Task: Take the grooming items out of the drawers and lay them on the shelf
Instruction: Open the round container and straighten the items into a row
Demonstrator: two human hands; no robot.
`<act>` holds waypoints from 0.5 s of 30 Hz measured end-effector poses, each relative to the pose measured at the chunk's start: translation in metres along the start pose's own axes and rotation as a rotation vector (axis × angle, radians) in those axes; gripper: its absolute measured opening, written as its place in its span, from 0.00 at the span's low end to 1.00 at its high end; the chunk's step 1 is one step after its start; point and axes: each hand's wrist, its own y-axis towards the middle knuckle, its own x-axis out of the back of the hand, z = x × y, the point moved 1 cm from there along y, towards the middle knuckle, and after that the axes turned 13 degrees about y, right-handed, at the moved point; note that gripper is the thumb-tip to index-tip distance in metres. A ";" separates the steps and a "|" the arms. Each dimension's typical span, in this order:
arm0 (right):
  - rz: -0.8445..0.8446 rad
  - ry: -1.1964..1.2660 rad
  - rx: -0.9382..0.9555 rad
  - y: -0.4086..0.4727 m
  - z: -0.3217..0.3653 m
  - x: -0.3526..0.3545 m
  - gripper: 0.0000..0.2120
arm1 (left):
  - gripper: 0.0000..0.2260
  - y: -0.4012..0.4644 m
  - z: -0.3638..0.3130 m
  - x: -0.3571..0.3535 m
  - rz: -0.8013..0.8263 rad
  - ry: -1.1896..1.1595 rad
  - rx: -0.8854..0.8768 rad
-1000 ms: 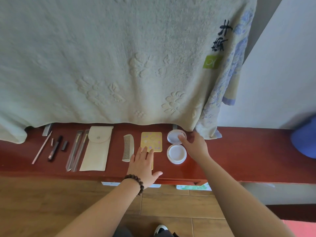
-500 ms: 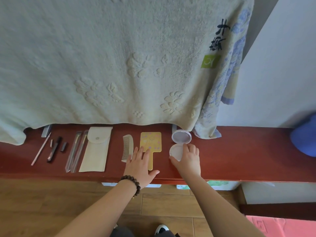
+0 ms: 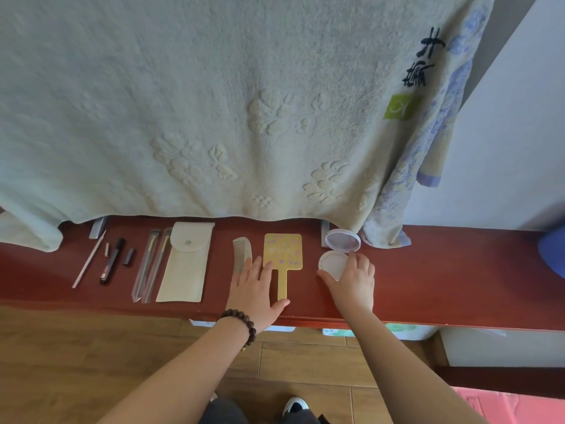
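Surface: I see a dark red wooden shelf (image 3: 443,286) running left to right, its near edge above a wood-plank floor (image 3: 91,362).
Room: a pale green towel (image 3: 214,102) hangs over the far side, its hem on the shelf; a blue patterned cloth (image 3: 428,166) hangs at its right edge; a white wall (image 3: 513,133) stands to the right.
Count, left to right: one thin pink stick (image 3: 88,260), one dark tube (image 3: 111,261), two small caps beside it, two clear-sleeved brushes (image 3: 150,267), one cream pouch (image 3: 186,261), one comb (image 3: 242,255), one yellow hand mirror (image 3: 282,252), one open round compact (image 3: 334,257).
Compact: lid tilted up at the far side, base flat on the shelf, just right of the mirror.
Left hand (image 3: 255,290): flat, fingers straight and spread, resting on the shelf between comb and mirror handle; fingertips touch the mirror's near edge; one bead bracelet (image 3: 241,325) on the wrist.
Right hand (image 3: 351,281): fingers curled around the compact base's right and near rim, grasping it.
Other: one shoe toe (image 3: 295,405) on the floor.
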 end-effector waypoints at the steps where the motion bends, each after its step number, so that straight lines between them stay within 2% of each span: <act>1: -0.044 0.021 0.009 -0.004 0.002 0.001 0.36 | 0.37 0.000 0.003 -0.001 -0.005 -0.008 0.002; 4: -0.214 0.046 0.237 -0.024 0.012 -0.005 0.29 | 0.28 -0.001 0.013 -0.001 -0.124 -0.033 -0.007; 5: -0.215 0.033 0.338 -0.032 0.018 -0.012 0.27 | 0.25 -0.001 0.018 0.000 -0.177 -0.032 -0.009; 7: -0.076 -0.025 0.500 -0.047 0.030 -0.029 0.26 | 0.20 0.000 0.028 0.001 -0.267 -0.020 -0.013; 9: 0.102 -0.108 0.537 -0.056 0.041 -0.046 0.26 | 0.19 0.004 0.042 -0.002 -0.322 -0.013 -0.017; 11: 0.200 -0.191 0.493 -0.054 0.049 -0.060 0.27 | 0.23 0.010 0.054 -0.004 -0.274 0.000 -0.016; 15: 0.332 -0.325 0.442 -0.040 0.061 -0.068 0.28 | 0.33 0.028 0.069 -0.007 -0.073 0.066 -0.063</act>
